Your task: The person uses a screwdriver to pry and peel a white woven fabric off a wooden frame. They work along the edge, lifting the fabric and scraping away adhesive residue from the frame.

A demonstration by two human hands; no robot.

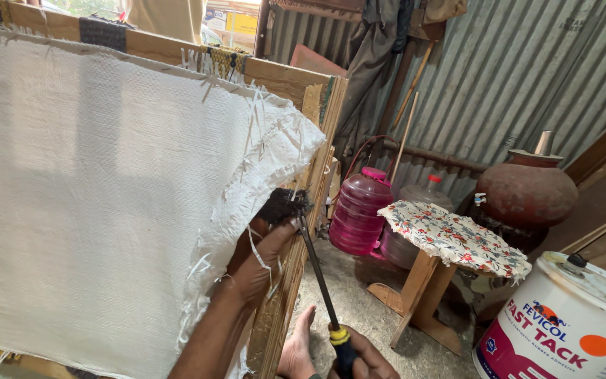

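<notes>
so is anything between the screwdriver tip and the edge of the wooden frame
Nothing visible. The screwdriver, held by the right hand, runs up to the wooden frame beside the left hand. The white woven sacking is folded back; its frayed strands hang close.

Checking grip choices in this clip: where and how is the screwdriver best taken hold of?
By the black and yellow handle at the low end of the screwdriver, coming from below, as the right hand does. The thin bare shaft slants up to the wooden frame, where the left hand is, so only the thick handle offers grip.
</notes>
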